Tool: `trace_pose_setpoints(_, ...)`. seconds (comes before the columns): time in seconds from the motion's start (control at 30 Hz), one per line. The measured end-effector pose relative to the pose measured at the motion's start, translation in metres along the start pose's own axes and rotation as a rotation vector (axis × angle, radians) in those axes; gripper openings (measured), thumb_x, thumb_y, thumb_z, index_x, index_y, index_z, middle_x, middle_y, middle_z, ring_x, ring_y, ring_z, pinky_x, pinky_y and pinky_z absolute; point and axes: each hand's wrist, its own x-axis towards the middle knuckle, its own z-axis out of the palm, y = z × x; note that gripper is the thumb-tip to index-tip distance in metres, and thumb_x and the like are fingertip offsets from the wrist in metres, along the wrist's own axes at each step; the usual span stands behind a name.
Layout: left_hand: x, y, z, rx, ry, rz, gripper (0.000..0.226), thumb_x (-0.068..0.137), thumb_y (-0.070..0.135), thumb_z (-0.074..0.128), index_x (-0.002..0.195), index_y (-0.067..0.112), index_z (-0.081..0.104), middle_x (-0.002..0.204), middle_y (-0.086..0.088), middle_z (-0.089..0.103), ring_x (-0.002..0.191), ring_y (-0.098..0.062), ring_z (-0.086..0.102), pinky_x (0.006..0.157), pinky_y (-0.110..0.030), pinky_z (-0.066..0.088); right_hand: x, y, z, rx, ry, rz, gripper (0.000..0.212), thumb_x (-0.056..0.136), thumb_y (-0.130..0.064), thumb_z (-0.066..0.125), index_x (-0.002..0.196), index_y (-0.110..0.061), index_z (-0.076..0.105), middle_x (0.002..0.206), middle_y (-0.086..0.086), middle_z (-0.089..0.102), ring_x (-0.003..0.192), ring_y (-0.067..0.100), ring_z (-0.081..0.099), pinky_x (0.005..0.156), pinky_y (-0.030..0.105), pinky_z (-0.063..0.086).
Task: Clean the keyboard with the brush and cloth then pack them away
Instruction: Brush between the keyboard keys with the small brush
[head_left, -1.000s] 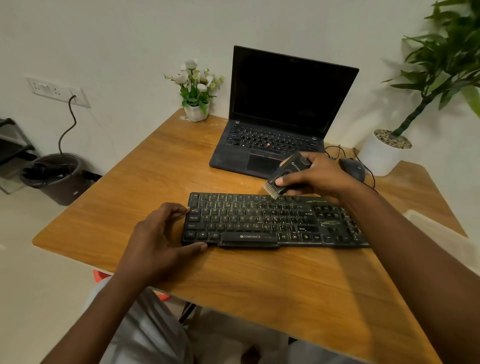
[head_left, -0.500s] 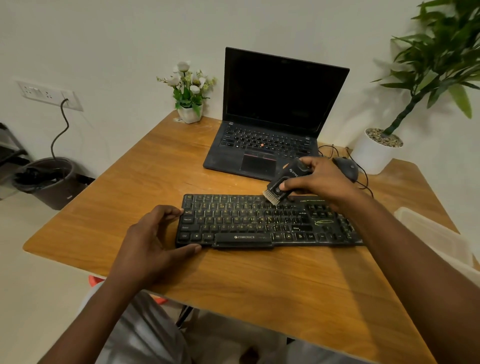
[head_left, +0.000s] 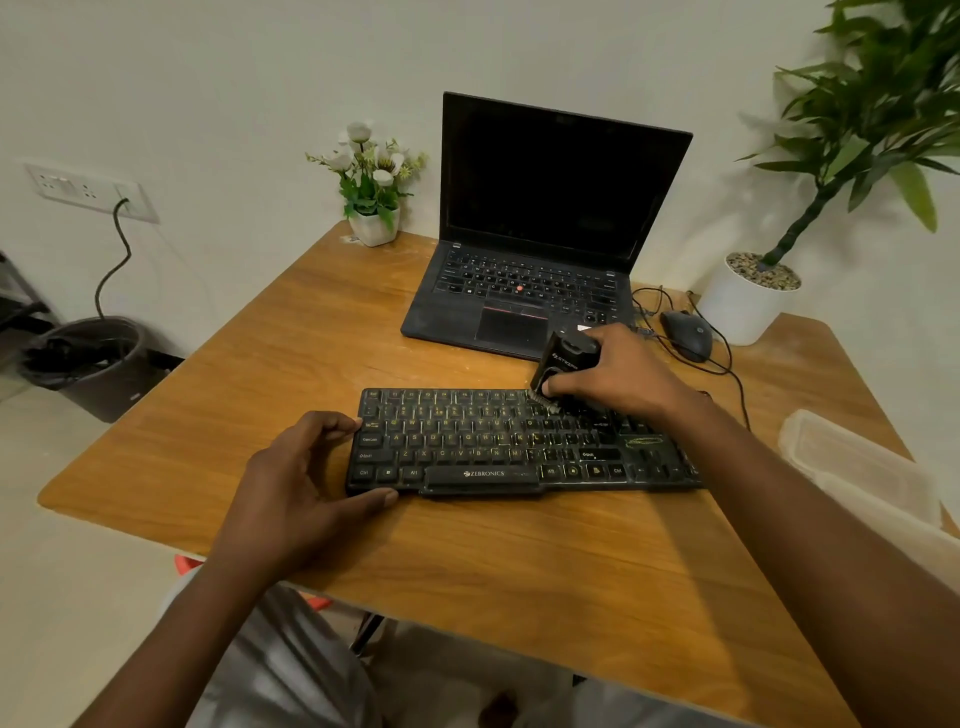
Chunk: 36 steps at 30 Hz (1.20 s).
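Observation:
A black keyboard (head_left: 483, 444) with yellow lettering lies across the middle of the wooden table (head_left: 291, 332). My right hand (head_left: 618, 376) grips a black brush (head_left: 558, 364), whose bristles touch the upper key rows right of centre. My left hand (head_left: 306, 483) holds the keyboard's left end, fingers on its far edge and thumb against its near edge. No cloth is in view.
An open black laptop (head_left: 535, 291) stands behind the keyboard, a small white flower pot (head_left: 374, 226) to its left. A mouse (head_left: 685, 335) with its cable and a potted plant (head_left: 748, 301) sit at the back right. A clear plastic container (head_left: 862, 467) lies at the table's right edge.
The brush has tilted more upright and its bristles have come down onto the upper key rows. My left hand keeps its hold on the keyboard's left end.

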Motion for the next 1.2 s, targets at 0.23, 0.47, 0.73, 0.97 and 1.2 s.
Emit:
trace_pose_setpoints(0.23, 0.001, 0.0, 0.0, 0.005, 0.003, 0.001, 0.079, 0.053, 0.05, 0.096, 0.122, 0.039, 0.057, 0.122, 0.019, 0.065, 0.113, -0.001, 0.061, 0.088, -0.024, 0.051, -0.002, 0.001, -0.003, -0.043, -0.038, -0.053, 0.037, 0.077, -0.029, 0.093, 0.105, -0.023, 0.068, 0.096, -0.004, 0.075, 0.086, 0.011, 0.073, 0.064, 0.02, 0.053)
trace_pose_setpoints(0.47, 0.0, 0.002, 0.0, -0.01, 0.005, -0.006, 0.08, 0.053, 0.051, 0.096, 0.121, 0.039, 0.058, 0.122, 0.022, 0.065, 0.113, 0.004, 0.06, 0.085, -0.017, 0.047, 0.0, 0.003, -0.002, -0.057, 0.023, -0.098, 0.04, 0.078, -0.028, 0.092, 0.11, -0.024, 0.067, 0.097, -0.007, 0.073, 0.082, 0.006, 0.071, 0.059, 0.015, 0.051)
trace_pose_setpoints(0.73, -0.001, 0.004, -0.001, -0.014, -0.001, -0.012, 0.08, 0.051, 0.055, 0.093, 0.121, 0.039, 0.057, 0.12, 0.025, 0.064, 0.111, 0.007, 0.059, 0.086, -0.018, 0.047, -0.002, -0.004, 0.007, -0.013, -0.03, -0.131, 0.042, 0.076, -0.023, 0.094, 0.108, -0.025, 0.067, 0.1, -0.005, 0.075, 0.085, 0.01, 0.075, 0.062, 0.022, 0.061)
trace_pose_setpoints(0.97, -0.001, 0.006, -0.001, -0.026, 0.007, -0.016, 0.081, 0.049, 0.058, 0.092, 0.12, 0.038, 0.058, 0.119, 0.022, 0.066, 0.113, 0.003, 0.061, 0.092, -0.026, 0.052, -0.005, -0.02, 0.018, -0.074, -0.074, -0.188, 0.042, 0.079, -0.023, 0.091, 0.114, -0.022, 0.068, 0.099, -0.008, 0.073, 0.088, 0.007, 0.073, 0.073, 0.027, 0.063)
trace_pose_setpoints(1.2, 0.0, 0.005, -0.001, -0.029, -0.001, -0.009, 0.082, 0.049, 0.058, 0.091, 0.121, 0.038, 0.057, 0.122, 0.019, 0.066, 0.115, 0.001, 0.061, 0.096, -0.03, 0.053, -0.01, 0.011, -0.01, -0.124, 0.016, -0.095, 0.05, 0.076, -0.029, 0.093, 0.118, -0.022, 0.066, 0.103, -0.006, 0.074, 0.092, 0.01, 0.072, 0.073, 0.028, 0.059)
